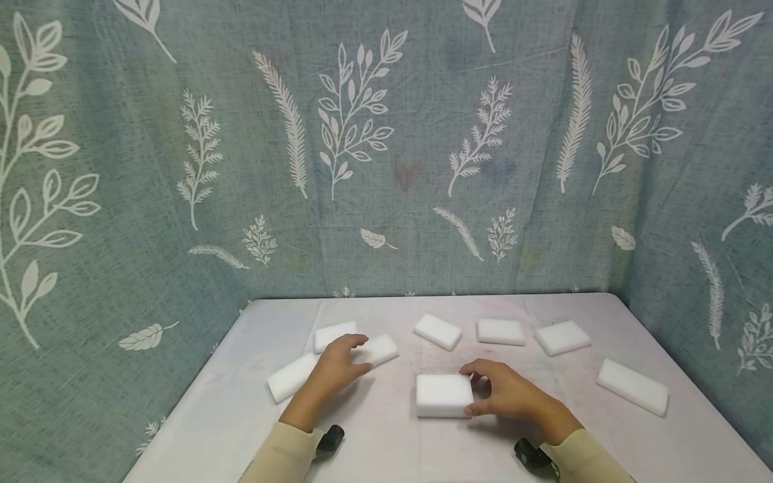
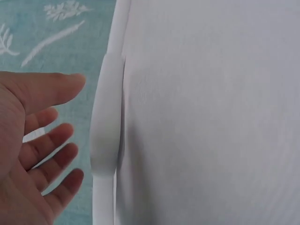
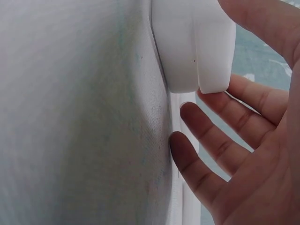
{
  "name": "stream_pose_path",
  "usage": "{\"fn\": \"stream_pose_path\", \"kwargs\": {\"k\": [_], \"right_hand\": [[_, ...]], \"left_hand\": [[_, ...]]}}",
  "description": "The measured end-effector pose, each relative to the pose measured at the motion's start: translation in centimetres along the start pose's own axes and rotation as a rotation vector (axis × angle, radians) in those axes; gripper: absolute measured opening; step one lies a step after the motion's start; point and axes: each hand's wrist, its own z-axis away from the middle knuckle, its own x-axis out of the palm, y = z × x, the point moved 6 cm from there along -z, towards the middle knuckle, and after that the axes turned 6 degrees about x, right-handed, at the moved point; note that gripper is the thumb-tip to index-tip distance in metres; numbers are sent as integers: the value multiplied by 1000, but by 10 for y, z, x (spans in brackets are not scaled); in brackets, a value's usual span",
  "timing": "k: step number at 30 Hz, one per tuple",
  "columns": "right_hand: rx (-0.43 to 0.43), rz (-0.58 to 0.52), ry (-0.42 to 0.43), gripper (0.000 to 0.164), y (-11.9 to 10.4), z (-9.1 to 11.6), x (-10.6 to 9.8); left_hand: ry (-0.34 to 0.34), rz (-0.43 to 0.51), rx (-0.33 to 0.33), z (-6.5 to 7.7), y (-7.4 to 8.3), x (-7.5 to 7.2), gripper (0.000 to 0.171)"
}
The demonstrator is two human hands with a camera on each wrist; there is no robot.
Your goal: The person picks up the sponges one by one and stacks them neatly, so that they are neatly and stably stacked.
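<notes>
Two white sponge blocks lie stacked flat near the middle of the table, the upper sponge (image 3: 215, 56) lined up over the lower sponge (image 3: 174, 51). My right hand (image 1: 513, 392) holds the upper one at its right end, thumb at the front and fingertips at the back. My left hand (image 1: 335, 369) hovers with thumb and fingers spread and nothing between them. It partly hides a white sponge (image 1: 382, 349) just beyond its fingertips. Close to the left hand are another sponge (image 1: 335, 333) behind it and one (image 1: 292, 377) to its left.
Several more white sponges lie apart on the pale table (image 1: 386, 443): one (image 1: 437, 331) behind the stack, others (image 1: 500, 331) toward the back right, and one (image 1: 633, 386) near the right edge. A patterned green-blue cloth (image 1: 410, 235) encloses the back and sides.
</notes>
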Motion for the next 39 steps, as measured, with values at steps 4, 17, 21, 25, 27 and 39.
{"fn": "stream_pose_path", "kwargs": {"k": [4,17,21,25,27,39], "right_hand": [[-2,1,2,68,0,0,0],[-14,5,9,64,0,0,0],[-15,11,10,64,1,0,0],[-8,15,7,66,1,0,0],[-7,16,5,67,2,0,0],[-32,6,13,70,1,1,-1]], "left_hand": [[3,7,-68,0,-9,-1,59],[-47,39,-143,0,-26,7,77],[-65,46,-150,0,-28,10,79],[-69,21,-142,0,-28,11,76],[-67,12,-138,0,-29,11,75],[-53,74,-123,1,-21,8,69]]}}
